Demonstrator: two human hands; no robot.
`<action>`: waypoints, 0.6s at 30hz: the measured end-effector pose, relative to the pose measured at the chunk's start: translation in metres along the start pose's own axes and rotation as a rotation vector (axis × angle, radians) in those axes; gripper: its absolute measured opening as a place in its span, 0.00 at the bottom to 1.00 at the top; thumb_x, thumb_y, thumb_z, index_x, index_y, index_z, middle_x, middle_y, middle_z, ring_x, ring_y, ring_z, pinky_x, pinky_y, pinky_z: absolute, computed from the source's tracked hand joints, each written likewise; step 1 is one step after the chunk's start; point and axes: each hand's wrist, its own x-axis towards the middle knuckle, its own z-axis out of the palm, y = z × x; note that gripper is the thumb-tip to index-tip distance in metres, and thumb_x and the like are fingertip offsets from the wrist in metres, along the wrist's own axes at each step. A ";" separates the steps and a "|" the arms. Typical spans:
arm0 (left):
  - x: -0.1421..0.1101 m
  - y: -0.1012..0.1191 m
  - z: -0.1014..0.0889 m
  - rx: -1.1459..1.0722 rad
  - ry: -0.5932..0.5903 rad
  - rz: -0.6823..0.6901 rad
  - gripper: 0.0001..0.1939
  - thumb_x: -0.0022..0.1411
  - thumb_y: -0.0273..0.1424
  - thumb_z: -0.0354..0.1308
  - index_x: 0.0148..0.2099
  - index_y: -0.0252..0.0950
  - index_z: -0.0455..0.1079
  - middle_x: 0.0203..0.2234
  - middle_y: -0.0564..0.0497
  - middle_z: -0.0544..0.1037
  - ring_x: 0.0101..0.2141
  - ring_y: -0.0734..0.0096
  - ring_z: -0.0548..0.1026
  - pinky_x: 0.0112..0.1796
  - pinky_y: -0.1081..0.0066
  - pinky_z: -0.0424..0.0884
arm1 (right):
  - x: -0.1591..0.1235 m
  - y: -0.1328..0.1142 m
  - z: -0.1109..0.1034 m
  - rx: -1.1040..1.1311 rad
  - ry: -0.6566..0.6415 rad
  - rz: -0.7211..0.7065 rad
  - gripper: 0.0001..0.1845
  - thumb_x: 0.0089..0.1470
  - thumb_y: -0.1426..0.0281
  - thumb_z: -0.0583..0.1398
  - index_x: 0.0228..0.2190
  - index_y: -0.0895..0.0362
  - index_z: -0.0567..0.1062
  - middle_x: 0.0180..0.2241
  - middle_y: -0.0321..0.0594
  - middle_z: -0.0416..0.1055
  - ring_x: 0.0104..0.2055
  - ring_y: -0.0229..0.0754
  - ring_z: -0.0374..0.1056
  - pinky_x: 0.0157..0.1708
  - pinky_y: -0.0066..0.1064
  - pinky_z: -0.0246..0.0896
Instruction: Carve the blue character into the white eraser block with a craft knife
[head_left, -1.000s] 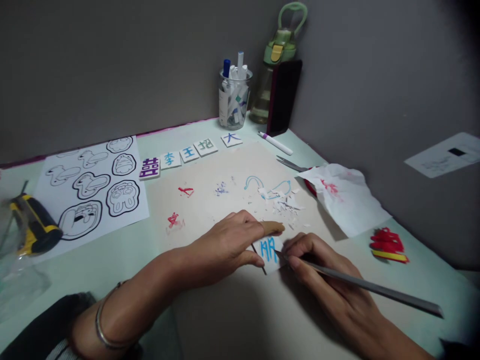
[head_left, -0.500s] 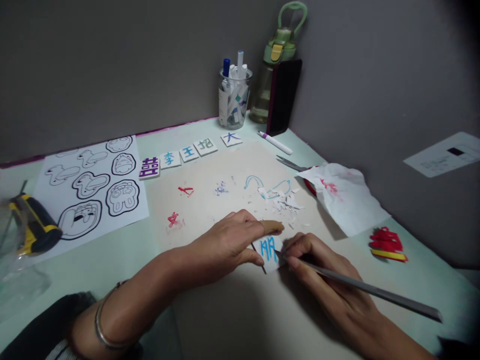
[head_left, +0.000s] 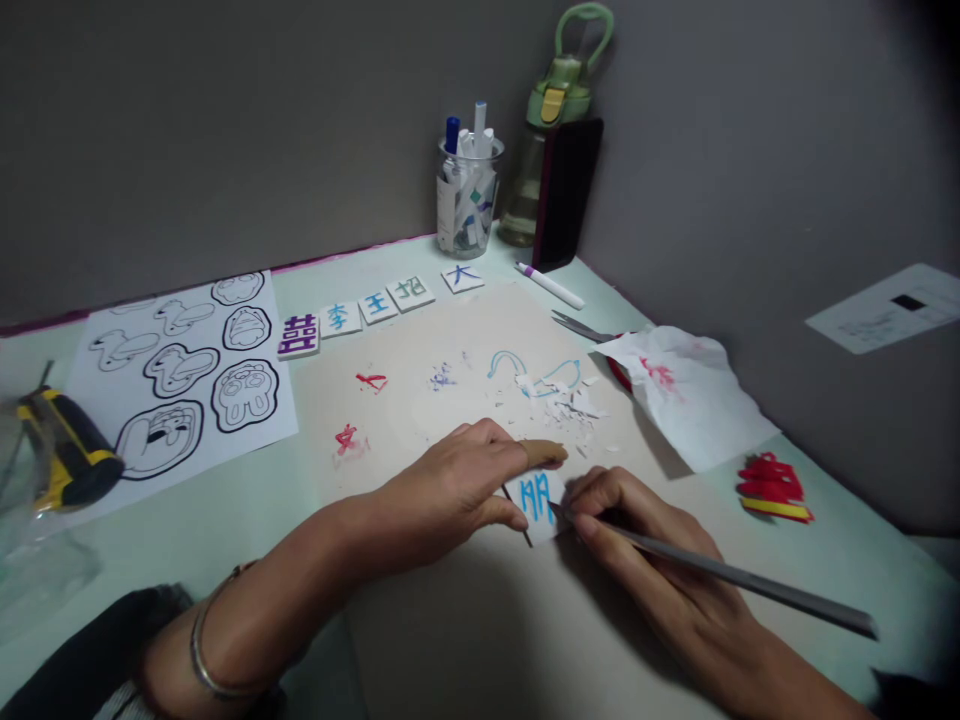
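My left hand [head_left: 457, 480] pinches a small white tile [head_left: 537, 505] with a blue character on it, holding it down on the beige cutting board [head_left: 450, 620]. A brown bandage wraps the index fingertip. My right hand [head_left: 637, 540] grips a long grey metal carving knife [head_left: 735, 577] like a pen, its tip touching the tile's right side. White shavings [head_left: 570, 405] lie scattered just beyond the tile.
A row of lettered tiles [head_left: 375, 305] lies at the board's far edge. Outlined sticker sheet [head_left: 184, 365] and yellow cutter [head_left: 67, 450] left. Jar of markers [head_left: 466, 190], green bottle [head_left: 551, 130], phone behind. Marker pen [head_left: 550, 285], scissors [head_left: 585, 328], crumpled tissue [head_left: 686, 395], red cut-out [head_left: 776, 488] right.
Almost nothing differs. The knife's handle end has shifted very slightly; both hands stay on the tile.
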 end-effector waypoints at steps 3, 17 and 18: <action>0.000 0.001 0.000 0.002 -0.003 -0.015 0.27 0.67 0.27 0.65 0.66 0.42 0.65 0.51 0.45 0.75 0.50 0.60 0.69 0.52 0.64 0.69 | 0.000 0.000 0.000 0.003 -0.004 -0.001 0.13 0.72 0.60 0.50 0.35 0.51 0.66 0.35 0.36 0.70 0.37 0.42 0.65 0.35 0.35 0.59; -0.001 0.000 0.001 -0.003 0.017 -0.007 0.27 0.67 0.26 0.65 0.66 0.43 0.65 0.50 0.45 0.75 0.49 0.60 0.70 0.51 0.63 0.69 | 0.000 0.000 0.000 0.033 -0.012 0.006 0.14 0.71 0.58 0.50 0.35 0.50 0.66 0.35 0.36 0.70 0.38 0.42 0.65 0.36 0.36 0.58; -0.001 0.000 0.001 0.000 0.020 -0.003 0.27 0.67 0.27 0.65 0.66 0.43 0.65 0.50 0.45 0.75 0.49 0.60 0.70 0.51 0.63 0.69 | 0.000 0.000 0.000 0.031 -0.011 0.006 0.14 0.72 0.58 0.50 0.35 0.50 0.66 0.35 0.36 0.70 0.37 0.42 0.64 0.36 0.36 0.58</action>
